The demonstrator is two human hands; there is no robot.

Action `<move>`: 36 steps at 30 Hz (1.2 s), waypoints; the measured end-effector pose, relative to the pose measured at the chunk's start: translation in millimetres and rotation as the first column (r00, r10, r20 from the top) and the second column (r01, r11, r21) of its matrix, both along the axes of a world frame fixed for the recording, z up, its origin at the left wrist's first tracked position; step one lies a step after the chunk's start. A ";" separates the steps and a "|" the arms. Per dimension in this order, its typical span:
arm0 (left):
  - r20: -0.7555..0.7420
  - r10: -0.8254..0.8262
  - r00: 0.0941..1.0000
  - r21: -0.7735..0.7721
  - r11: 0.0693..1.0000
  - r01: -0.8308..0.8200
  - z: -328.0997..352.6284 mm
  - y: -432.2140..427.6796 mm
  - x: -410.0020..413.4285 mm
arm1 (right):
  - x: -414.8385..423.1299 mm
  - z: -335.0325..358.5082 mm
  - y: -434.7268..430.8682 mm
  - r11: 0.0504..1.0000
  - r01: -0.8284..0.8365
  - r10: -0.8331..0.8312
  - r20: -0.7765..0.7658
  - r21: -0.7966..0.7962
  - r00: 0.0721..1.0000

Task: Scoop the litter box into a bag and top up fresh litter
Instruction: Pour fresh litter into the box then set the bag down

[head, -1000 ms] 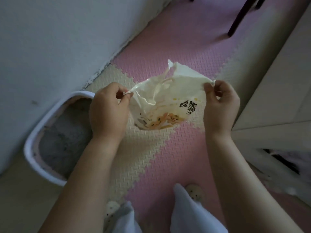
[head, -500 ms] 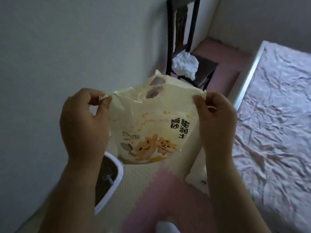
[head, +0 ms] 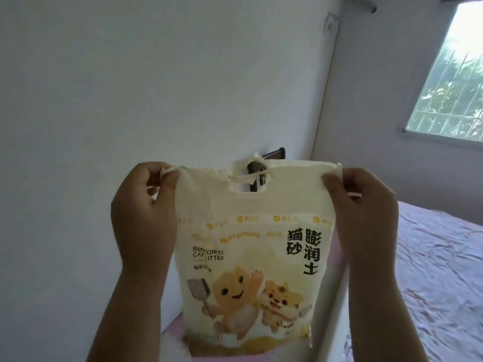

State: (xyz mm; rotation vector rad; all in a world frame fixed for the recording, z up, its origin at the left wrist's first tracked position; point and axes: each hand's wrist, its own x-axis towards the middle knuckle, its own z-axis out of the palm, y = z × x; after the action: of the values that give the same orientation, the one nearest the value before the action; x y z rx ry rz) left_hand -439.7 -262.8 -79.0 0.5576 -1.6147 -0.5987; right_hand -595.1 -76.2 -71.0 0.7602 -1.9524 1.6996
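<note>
The left hand [head: 146,220], centre left of the frame, pinches the top left corner of the bentonite cat litter bag [head: 251,257] between thumb and curled fingers, its grip closed tight on the crumpled edge. The bag fills the middle of the frame and hangs straight down from that edge, long axis vertical and printed face toward the camera. It looks flat and slack, so it is probably close to empty. A torn handle cut-out [head: 248,178] sits at top centre, midway between the two grips. Centre right, the right hand [head: 366,218] pinches the opposite top corner in the same closed way. The top edge runs level and taut between them, neither hand nearer. Whether that edge is open I cannot tell. The litter box is out of view, so the bag must come down to it
</note>
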 end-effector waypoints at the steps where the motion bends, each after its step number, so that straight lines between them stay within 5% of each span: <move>1: 0.008 -0.010 1.000 0.001 1.000 0.010 0.8 -3.2 -4.4 | -4.9 1.7 -2.9 1.000 0.009 -0.009 0.001 0.014 1.000; 23: 0.069 -0.282 0.957 0.097 0.956 0.275 12.2 -186.0 -204.5 | -176.1 -7.9 -155.9 0.965 0.257 -0.260 0.066 0.051 0.963; 36: 0.016 -0.128 0.992 0.073 0.989 0.126 21.3 -204.8 -325.1 | -335.0 5.3 -197.2 0.997 0.076 -0.076 0.022 -0.020 0.997</move>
State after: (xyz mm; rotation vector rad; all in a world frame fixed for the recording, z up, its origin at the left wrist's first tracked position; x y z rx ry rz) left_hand -764.9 -467.6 -57.7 0.5175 -1.6624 -0.7501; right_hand -930.1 -273.4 -65.7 0.6546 -1.9495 1.6870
